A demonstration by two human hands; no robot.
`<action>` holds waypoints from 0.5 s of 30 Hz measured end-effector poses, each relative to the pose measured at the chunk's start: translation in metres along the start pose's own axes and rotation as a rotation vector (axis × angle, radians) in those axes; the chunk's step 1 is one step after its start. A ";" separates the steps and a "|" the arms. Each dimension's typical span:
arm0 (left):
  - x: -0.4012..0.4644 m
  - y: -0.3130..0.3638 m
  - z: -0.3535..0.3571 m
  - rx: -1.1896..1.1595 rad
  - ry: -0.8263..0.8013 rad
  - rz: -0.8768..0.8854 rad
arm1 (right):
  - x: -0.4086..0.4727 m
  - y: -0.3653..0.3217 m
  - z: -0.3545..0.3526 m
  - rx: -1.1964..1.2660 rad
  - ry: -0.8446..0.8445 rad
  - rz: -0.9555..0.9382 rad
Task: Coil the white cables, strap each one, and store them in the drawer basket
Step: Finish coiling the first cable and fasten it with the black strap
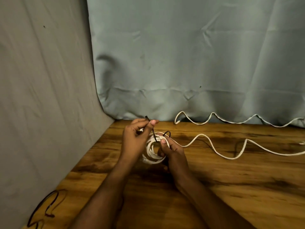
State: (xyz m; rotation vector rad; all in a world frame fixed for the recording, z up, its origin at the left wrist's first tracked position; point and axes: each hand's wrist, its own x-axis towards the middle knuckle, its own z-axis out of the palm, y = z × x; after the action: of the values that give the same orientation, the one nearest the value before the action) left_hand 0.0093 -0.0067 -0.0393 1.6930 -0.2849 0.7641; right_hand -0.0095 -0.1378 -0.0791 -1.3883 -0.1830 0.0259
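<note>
A coiled white cable (151, 150) is held just above the wooden table (231, 187) between my two hands. My right hand (171, 151) grips the coil's right side, thumb pressed on its top. A thin black strap (154, 135) runs through the coil and loops over it. My left hand (137, 138) pinches the strap's upper end between thumb and fingers. A loose white cable (214, 148) snakes away to the right of the coil; whether it joins the coil is hidden by my right hand. Another white cable (212, 117) lies uncoiled along the back edge.
Grey cloth hangs as a backdrop (181, 63) behind the table and along the left side (41, 96). Loose black straps (46, 209) lie at the table's near left corner. No drawer or basket is in view.
</note>
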 end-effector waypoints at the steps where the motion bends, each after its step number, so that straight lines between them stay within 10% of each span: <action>1: -0.003 -0.004 0.009 -0.093 0.033 -0.095 | -0.001 -0.001 0.000 0.011 -0.010 -0.010; 15: -0.015 -0.038 0.018 -0.007 0.126 -0.112 | -0.006 -0.002 0.002 -0.051 -0.108 -0.053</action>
State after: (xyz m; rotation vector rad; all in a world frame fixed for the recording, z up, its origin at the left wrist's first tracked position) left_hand 0.0255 -0.0158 -0.0798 1.6327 -0.1041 0.7812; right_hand -0.0158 -0.1370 -0.0778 -1.4335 -0.3127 0.0523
